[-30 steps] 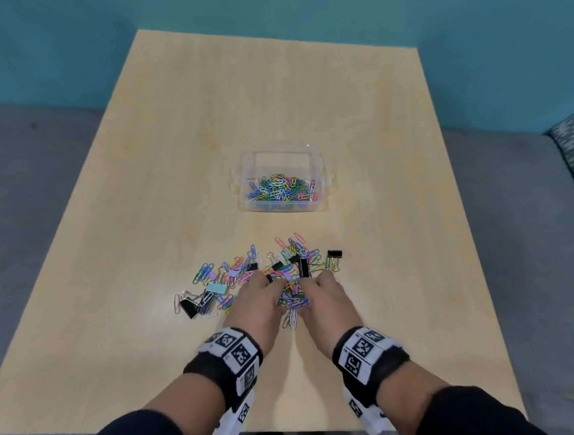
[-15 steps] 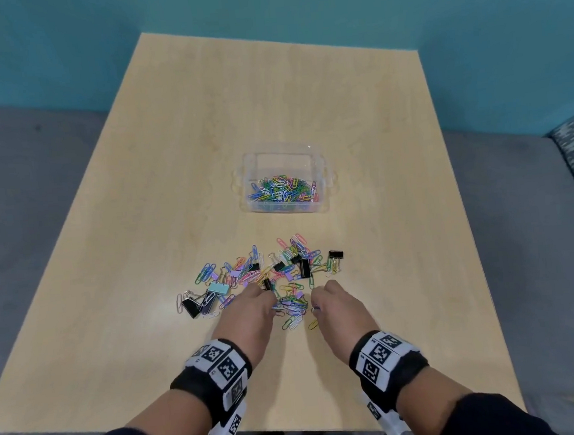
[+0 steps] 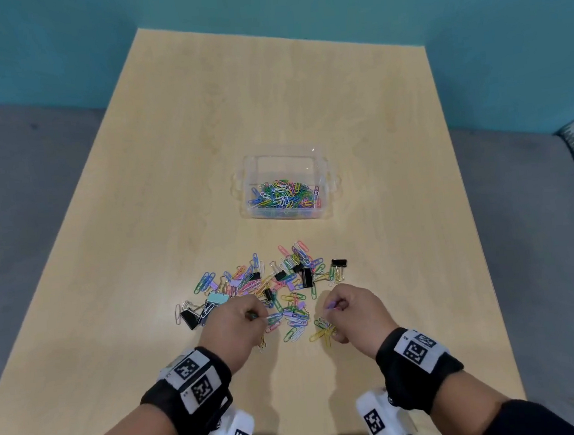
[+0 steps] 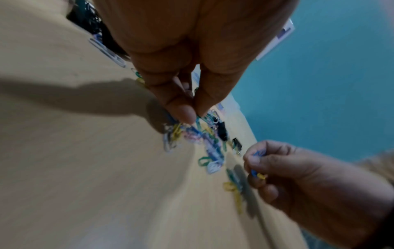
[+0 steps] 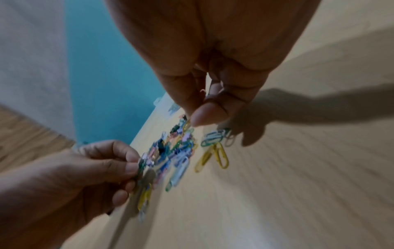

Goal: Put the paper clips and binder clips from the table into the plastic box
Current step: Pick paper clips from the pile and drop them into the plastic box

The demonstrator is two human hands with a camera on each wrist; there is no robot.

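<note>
A clear plastic box (image 3: 323, 175) with several coloured paper clips in it stands mid-table. A scatter of paper clips (image 3: 284, 286) and black binder clips (image 3: 339, 263) lies in front of it, seen blurred in the wrist views as a pile (image 4: 202, 139) (image 5: 175, 148). My left hand (image 3: 252, 314) (image 4: 195, 116) pinches a few paper clips at the pile's near left. My right hand (image 3: 334, 308) (image 5: 192, 120) pinches paper clips at the pile's near right, with yellow clips (image 3: 322, 334) lying below it.
The light wooden table (image 3: 269, 98) borders a teal wall behind and grey cushions on both sides. A teal binder clip (image 3: 218, 298) and black ones (image 3: 189, 317) lie at the scatter's left end.
Both hands have drawn back toward me and apart, off the middle of the pile, each now holding pinched clips. The box has stayed put.
</note>
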